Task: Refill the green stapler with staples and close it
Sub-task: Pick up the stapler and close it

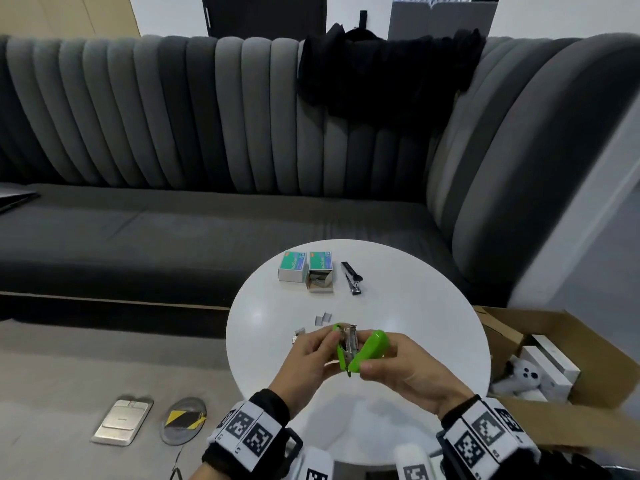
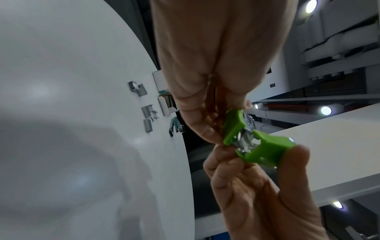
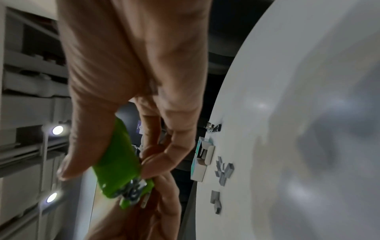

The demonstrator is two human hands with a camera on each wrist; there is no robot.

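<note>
Head view: small green plastic stapler (image 1: 360, 348) hinged open, base pinched by the left hand (image 1: 308, 358), cover gripped by the right hand (image 1: 405, 368); loading unconfirmed, closing remains.

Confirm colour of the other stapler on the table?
Black stapler with a metal nose; head view shows it best.

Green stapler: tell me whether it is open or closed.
Open. The green stapler has its top cover swung away from the base, baring the metal channel, held between the left hand and right hand.
</note>
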